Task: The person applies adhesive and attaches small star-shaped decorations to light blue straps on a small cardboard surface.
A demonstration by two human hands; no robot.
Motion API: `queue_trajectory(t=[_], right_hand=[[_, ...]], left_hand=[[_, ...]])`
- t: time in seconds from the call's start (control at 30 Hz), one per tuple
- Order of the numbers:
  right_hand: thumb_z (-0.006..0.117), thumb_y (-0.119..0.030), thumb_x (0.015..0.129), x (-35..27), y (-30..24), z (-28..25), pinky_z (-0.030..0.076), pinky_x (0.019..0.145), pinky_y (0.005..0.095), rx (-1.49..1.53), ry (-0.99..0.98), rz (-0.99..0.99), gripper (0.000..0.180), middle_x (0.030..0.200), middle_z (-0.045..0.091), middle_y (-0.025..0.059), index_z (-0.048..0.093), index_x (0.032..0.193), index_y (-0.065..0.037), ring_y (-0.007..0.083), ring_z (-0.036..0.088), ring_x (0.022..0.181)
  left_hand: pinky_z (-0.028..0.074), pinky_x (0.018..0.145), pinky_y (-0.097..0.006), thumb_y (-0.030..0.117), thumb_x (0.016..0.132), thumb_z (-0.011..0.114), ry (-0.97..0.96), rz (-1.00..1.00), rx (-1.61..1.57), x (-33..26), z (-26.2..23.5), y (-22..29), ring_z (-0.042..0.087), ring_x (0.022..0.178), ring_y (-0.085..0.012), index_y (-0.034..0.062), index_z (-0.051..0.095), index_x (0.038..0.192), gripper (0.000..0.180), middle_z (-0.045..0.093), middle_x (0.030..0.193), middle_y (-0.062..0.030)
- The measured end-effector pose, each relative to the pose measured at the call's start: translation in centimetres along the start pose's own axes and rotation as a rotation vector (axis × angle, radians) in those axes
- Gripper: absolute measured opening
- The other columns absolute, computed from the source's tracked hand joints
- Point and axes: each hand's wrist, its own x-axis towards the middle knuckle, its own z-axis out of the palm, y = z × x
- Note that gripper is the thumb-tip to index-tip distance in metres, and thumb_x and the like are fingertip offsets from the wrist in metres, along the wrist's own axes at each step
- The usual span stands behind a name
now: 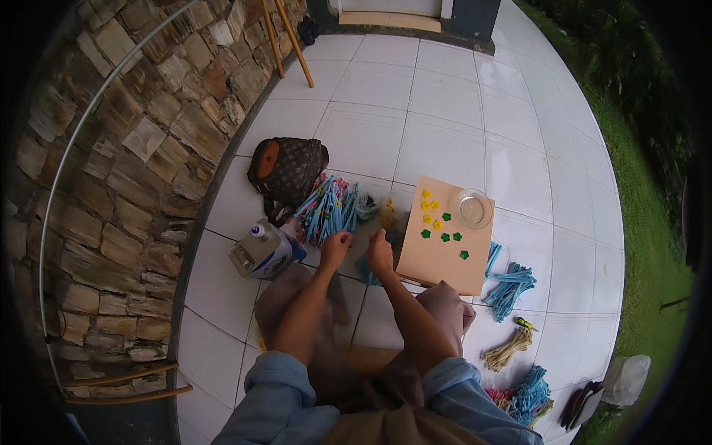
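Observation:
My left hand and my right hand are raised in front of my knees, a short gap apart. Both have their fingers pinched together; whatever they hold is too small or thin to make out. Just beyond the left hand lies a pile of light blue strips with pink and red bits among them. Beyond the right hand sit a clear bag with green pieces and another with yellow pieces. To the right, a tan board carries several yellow flowers and green flowers.
A round clear dish stands on the board's far corner. Left are a brown patterned backpack and a jug. Blue bundles, a beige cord bundle and a yellow-black tool lie right. A stone wall borders the tiles.

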Motion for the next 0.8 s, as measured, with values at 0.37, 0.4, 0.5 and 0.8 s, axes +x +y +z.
queue_trajectory(t=[0.37, 0.4, 0.5, 0.8], right_hand=[[0.058, -0.005, 0.078, 2.0, 16.8, 10.9, 0.041, 0.080, 0.0373, -0.074, 0.207, 0.172, 0.026, 0.092, 0.052, 0.0182, 0.047, 0.099, 0.004, 0.0295, 0.053, 0.089], [0.060, -0.006, 0.077, 2.4, 17.5, 11.0, 0.041, 0.080, 0.0372, -0.034, 0.231, 0.227, 0.027, 0.093, 0.052, 0.0173, 0.047, 0.099, 0.004, 0.0285, 0.053, 0.089], [0.064, -0.010, 0.075, 3.9, 15.8, 11.4, 0.041, 0.080, 0.0368, 0.078, 0.303, 0.344, 0.033, 0.093, 0.052, 0.0150, 0.046, 0.099, 0.004, 0.0260, 0.053, 0.090], [0.060, -0.011, 0.079, 4.0, 8.6, 8.8, 0.039, 0.078, 0.0357, 0.268, 0.243, 0.330, 0.043, 0.091, 0.048, 0.0124, 0.037, 0.113, 0.000, 0.0235, 0.050, 0.087]], left_hand=[[0.047, 0.072, -0.034, 0.013, 0.078, 0.061, 0.064, -0.116, -0.222, -0.3, 14.2, -10.8, 0.061, 0.081, -0.0273, 0.0038, 0.064, 0.089, 0.015, 0.062, 0.085, -0.0134], [0.046, 0.072, -0.035, 0.014, 0.078, 0.060, 0.078, -0.148, -0.259, -0.1, 15.3, -9.9, 0.061, 0.081, -0.0275, 0.0035, 0.064, 0.089, 0.015, 0.062, 0.085, -0.0136], [0.045, 0.075, -0.035, 0.015, 0.080, 0.059, 0.100, -0.202, -0.284, 0.7, 16.0, -9.3, 0.059, 0.083, -0.0277, 0.0031, 0.063, 0.088, 0.015, 0.061, 0.086, -0.0130], [0.041, 0.070, -0.033, 0.021, 0.089, 0.048, 0.273, -0.260, -0.495, 0.7, 15.5, -7.8, 0.055, 0.078, -0.0248, 0.0031, 0.048, 0.095, 0.019, 0.056, 0.082, -0.0113]])
